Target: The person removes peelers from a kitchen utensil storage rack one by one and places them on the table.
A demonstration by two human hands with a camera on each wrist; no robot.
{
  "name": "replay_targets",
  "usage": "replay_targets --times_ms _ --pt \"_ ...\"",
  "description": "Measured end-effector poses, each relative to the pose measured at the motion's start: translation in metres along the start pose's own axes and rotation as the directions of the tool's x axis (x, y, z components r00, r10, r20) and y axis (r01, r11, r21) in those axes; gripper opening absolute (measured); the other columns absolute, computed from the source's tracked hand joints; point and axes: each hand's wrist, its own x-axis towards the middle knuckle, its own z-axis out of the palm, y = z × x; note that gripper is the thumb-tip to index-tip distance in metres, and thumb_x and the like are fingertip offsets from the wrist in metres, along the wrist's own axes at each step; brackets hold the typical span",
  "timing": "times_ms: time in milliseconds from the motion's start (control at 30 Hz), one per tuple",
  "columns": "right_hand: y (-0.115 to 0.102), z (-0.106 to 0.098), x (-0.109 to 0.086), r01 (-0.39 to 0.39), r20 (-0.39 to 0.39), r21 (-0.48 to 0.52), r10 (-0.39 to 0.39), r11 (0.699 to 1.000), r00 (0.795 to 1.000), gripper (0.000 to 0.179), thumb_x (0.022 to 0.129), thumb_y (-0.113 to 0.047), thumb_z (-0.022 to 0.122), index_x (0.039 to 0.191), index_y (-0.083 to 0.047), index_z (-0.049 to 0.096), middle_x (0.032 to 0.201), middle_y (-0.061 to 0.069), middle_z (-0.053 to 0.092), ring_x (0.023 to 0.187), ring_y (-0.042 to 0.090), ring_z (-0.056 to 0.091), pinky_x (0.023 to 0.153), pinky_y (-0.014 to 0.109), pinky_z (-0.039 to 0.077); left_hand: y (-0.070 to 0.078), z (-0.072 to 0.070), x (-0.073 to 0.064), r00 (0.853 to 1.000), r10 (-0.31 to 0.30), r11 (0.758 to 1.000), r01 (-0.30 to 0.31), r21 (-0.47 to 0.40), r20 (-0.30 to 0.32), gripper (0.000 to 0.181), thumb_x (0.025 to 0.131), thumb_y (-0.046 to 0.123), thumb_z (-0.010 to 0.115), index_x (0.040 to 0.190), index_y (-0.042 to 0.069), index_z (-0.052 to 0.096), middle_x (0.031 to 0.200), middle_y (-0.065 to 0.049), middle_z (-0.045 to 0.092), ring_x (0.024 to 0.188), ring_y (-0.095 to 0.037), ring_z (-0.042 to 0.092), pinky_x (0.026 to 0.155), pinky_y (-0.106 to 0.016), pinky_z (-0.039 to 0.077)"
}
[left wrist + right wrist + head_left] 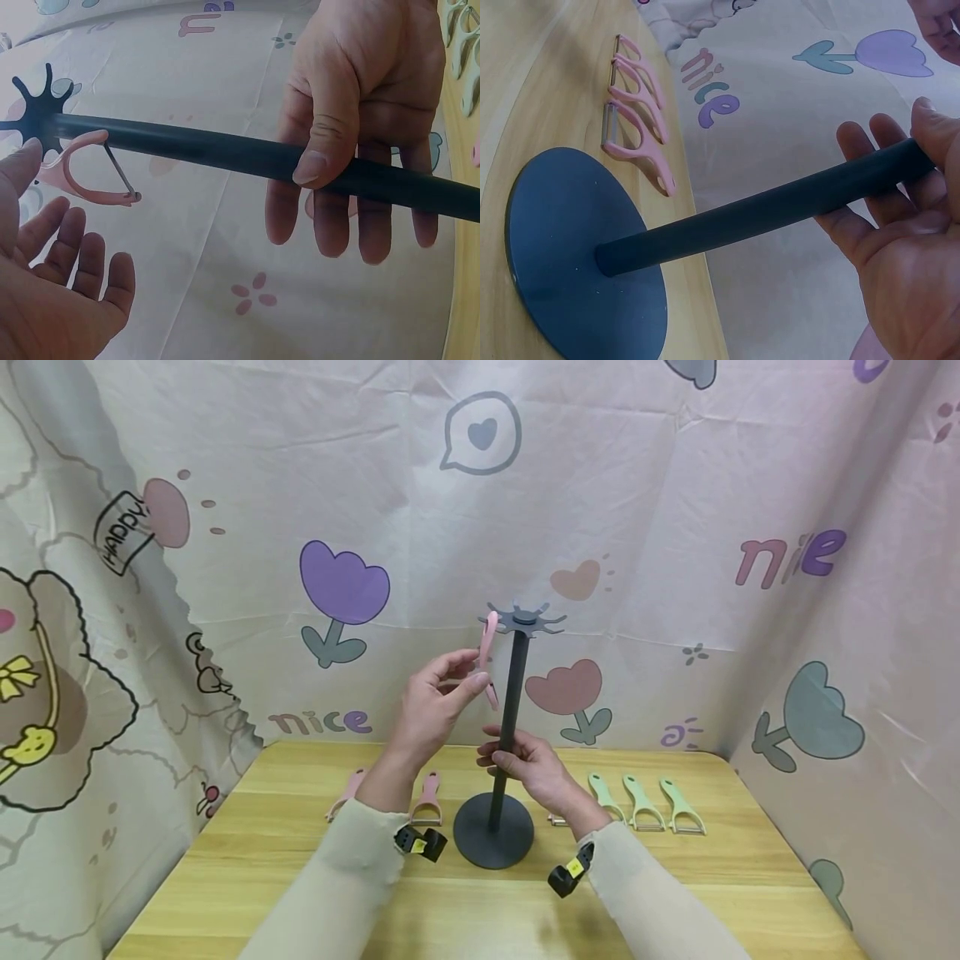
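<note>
A dark stand point(517, 693) with a round base and a ring of hooks at its top stands upright on the table. My right hand point(534, 768) holds its pole at mid-height, thumb on one side and fingers on the other, as the left wrist view point(360, 90) of this hand shows. At one hook hangs a pink Y-shaped peeler point(97, 196), blade end down. Around this peeler is my left hand point(438, 697), its thumb and fingers spread apart in the left wrist view. Fingertip contact with the peeler is hard to make out.
More pink peelers point(641, 139) lie in a row on the table left of the stand. To the right lie several green peelers point(641, 802), one partly hidden by the right wrist. A printed curtain point(420, 510) surrounds the wooden table point(262, 860).
</note>
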Motion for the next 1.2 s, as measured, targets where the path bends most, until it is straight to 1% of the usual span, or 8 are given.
replay_targets --times_ms 133,267,467,633,867,1100,1200 --pt "-0.0001 -0.0003 0.0004 0.000 0.000 -0.003 0.000 1.000 1.000 0.043 0.108 -0.011 0.060 0.150 -0.006 0.054 0.133 0.028 0.065 0.123 0.033 0.070 0.104 0.046 0.058 0.0018 0.0018 0.0011 1.000 0.005 1.000 -0.005 0.021 -0.002 0.041 0.098 0.036 0.077 0.138 0.026 0.068 0.130 -0.003 0.067 0.121 -0.026 0.066 0.102 -0.050 0.055" --pt "-0.0006 -0.0004 0.0006 -0.003 0.001 -0.004 0.003 1.000 1.000 0.043 0.108 -0.011 0.060 0.150 -0.006 0.054 0.134 0.030 0.064 0.124 0.034 0.069 0.104 0.046 0.058 0.0033 0.0027 0.0023 1.000 -0.001 0.999 0.001 0.038 -0.001 0.041 0.098 0.038 0.076 0.137 0.028 0.068 0.128 -0.001 0.066 0.121 -0.026 0.066 0.102 -0.051 0.055" --pt "-0.0012 -0.0009 0.0002 -0.006 0.003 -0.014 0.006 1.000 1.000 0.043 0.108 -0.011 0.060 0.150 -0.006 0.054 0.133 0.027 0.065 0.124 0.034 0.069 0.104 0.045 0.058 0.0049 0.0038 0.0043 1.000 -0.017 1.000 0.017 0.023 -0.004 0.038 0.098 0.038 0.077 0.133 0.026 0.069 0.123 -0.002 0.068 0.120 -0.026 0.066 0.102 -0.053 0.054" --pt "-0.0017 -0.0008 0.0002 -0.001 0.005 -0.013 0.001 1.000 1.000 0.043 0.108 -0.011 0.060 0.150 -0.005 0.054 0.134 0.029 0.064 0.124 0.035 0.069 0.105 0.046 0.057 0.0049 0.0053 0.0047 1.000 -0.014 1.000 0.014 0.010 -0.006 0.034 0.098 0.036 0.077 0.129 0.023 0.070 0.121 -0.003 0.068 0.120 -0.027 0.066 0.102 -0.053 0.053" --pt "0.0002 -0.0009 0.0008 -0.011 -0.002 -0.017 0.011 1.000 1.000 0.042 0.108 -0.010 0.060 0.149 -0.007 0.055 0.136 0.033 0.062 0.123 0.033 0.069 0.105 0.047 0.057 0.0045 0.0065 0.0050 1.000 -0.008 1.000 0.008 -0.010 -0.009 0.031 0.099 0.032 0.076 0.127 0.020 0.070 0.120 -0.004 0.069 0.121 -0.027 0.066 0.104 -0.053 0.053" --pt "-0.0003 -0.0002 -0.0001 -0.019 -0.009 -0.014 0.019 1.000 1.000 0.041 0.108 -0.010 0.060 0.149 -0.007 0.056 0.133 0.021 0.068 0.125 0.034 0.069 0.106 0.050 0.056 0.0056 0.0061 0.0050 1.000 -0.007 0.999 0.007 -0.049 -0.001 0.030 0.100 0.030 0.075 0.127 0.018 0.069 0.127 -0.004 0.070 0.130 -0.028 0.064 0.111 -0.054 0.051" --pt "-0.0012 0.0000 -0.0007 -0.021 -0.009 -0.009 0.021 1.000 1.000 0.041 0.107 -0.010 0.061 0.148 -0.007 0.056 0.134 0.021 0.067 0.126 0.035 0.068 0.106 0.052 0.056 0.0067 0.0057 0.0043 1.000 -0.005 0.999 0.005 -0.051 -0.001 0.029 0.100 0.028 0.075 0.127 0.018 0.069 0.127 -0.004 0.070 0.131 -0.026 0.064 0.112 -0.052 0.051"
